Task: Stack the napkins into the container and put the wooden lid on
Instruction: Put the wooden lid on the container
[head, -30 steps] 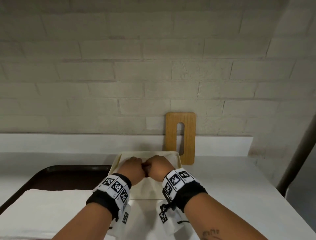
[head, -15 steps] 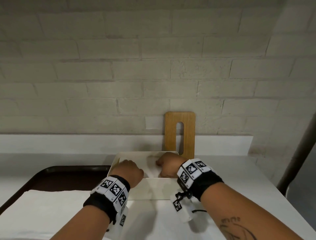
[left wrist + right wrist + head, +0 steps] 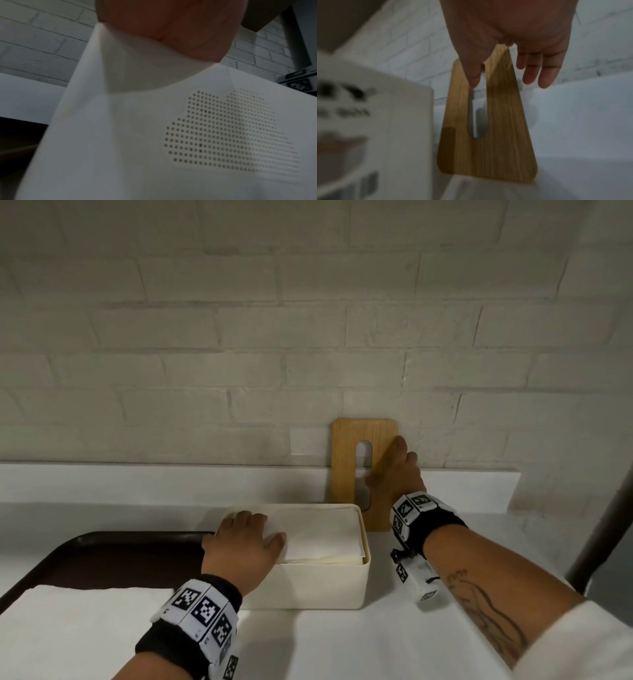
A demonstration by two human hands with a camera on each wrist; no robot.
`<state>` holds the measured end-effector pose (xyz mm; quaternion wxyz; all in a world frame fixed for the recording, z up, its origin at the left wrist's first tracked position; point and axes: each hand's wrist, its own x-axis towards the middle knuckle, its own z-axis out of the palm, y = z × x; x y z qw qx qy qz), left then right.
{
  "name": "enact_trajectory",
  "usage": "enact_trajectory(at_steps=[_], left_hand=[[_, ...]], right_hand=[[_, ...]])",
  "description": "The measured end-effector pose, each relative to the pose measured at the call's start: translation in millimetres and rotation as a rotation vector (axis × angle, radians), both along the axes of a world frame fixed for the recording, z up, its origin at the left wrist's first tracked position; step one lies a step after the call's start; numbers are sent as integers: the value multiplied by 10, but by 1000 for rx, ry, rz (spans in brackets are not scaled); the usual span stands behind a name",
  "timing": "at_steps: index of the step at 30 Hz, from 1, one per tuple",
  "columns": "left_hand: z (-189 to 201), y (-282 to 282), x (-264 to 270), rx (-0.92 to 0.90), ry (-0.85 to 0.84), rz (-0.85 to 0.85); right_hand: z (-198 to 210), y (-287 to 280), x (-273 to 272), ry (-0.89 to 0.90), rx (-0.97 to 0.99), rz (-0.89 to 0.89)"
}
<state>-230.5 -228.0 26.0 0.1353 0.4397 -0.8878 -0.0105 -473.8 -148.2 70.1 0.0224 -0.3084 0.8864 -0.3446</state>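
The cream container (image 3: pixel 308 583) stands on the white counter, filled with white napkins (image 3: pixel 325 532) to just below the rim. My left hand (image 3: pixel 250 529) rests flat on the napkins at the container's left end. In the left wrist view only its palm (image 3: pixel 163 27) shows, above the container's dotted wall (image 3: pixel 223 135). The wooden lid (image 3: pixel 347 474), with a long slot, leans upright against the brick wall behind the container. My right hand (image 3: pixel 394 467) is at the lid's right edge. Its thumb (image 3: pixel 474 75) lies across the lid (image 3: pixel 488 148) by the slot, and its fingers (image 3: pixel 539 71) reach straight past the edge.
A dark brown tray (image 3: pixel 120 556) lies left of the container, with a white stack of napkins (image 3: pixel 85 628) in front of it. A white ledge (image 3: pixel 137 481) runs along the brick wall. A dark post (image 3: pixel 609 525) slants up at the right.
Both hands were together inside the container. My right hand has left it and moved back and right to the lid. My left hand has stayed on the napkins at the left end.
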Motion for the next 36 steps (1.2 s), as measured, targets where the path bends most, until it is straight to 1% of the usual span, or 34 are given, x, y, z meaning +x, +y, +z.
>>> enact_trajectory(at_steps=[4,7,8,10,12,14,15,16,17,19,21,23,26,28,30,31,32,33,35,36], left_hand=[[-10,8,-6,-19,-19,-1],[3,13,-14,-9,-52,10],[7,11,-14,-3,-57,14],[8,12,-14,31,-95,29],[30,22,-18,74,-113,34],[72,34,-22,141,-79,42],[104,36,-19,180,-12,48],[148,43,-12,215,111,55],[212,64,-1,231,276,57],[395,148,14,190,622,10],[628,297,24,157,831,-86],[830,444,25,181,896,-139],[966,513,48,214,960,-63],[975,490,113,210,992,-23],[969,440,200,243,1028,-10],[971,401,251,271,1059,-1],[960,347,292,299,1089,7],[952,292,329,334,1098,11],[906,190,348,401,1015,11],[869,137,339,419,947,16]], right_hand=[[-217,-100,-25,-106,-26,-19],[-230,-118,-9,-113,-47,-1],[-190,-106,-4,-82,-64,18],[-65,-50,8,40,-81,76],[121,33,4,210,-58,116],[359,145,11,386,-27,137],[487,210,30,469,-28,147],[612,271,65,550,-38,161],[727,337,121,626,-50,183],[905,455,291,754,-57,253],[985,548,512,841,-3,336],[978,597,742,908,73,413],[876,596,1003,989,72,519],[791,577,1070,1020,17,528],[715,607,1070,974,-14,471],[678,635,1052,902,-40,418],[630,665,1023,773,-73,365],[585,691,996,596,-122,328],[499,703,960,246,-210,296],[459,685,949,143,-228,292]])
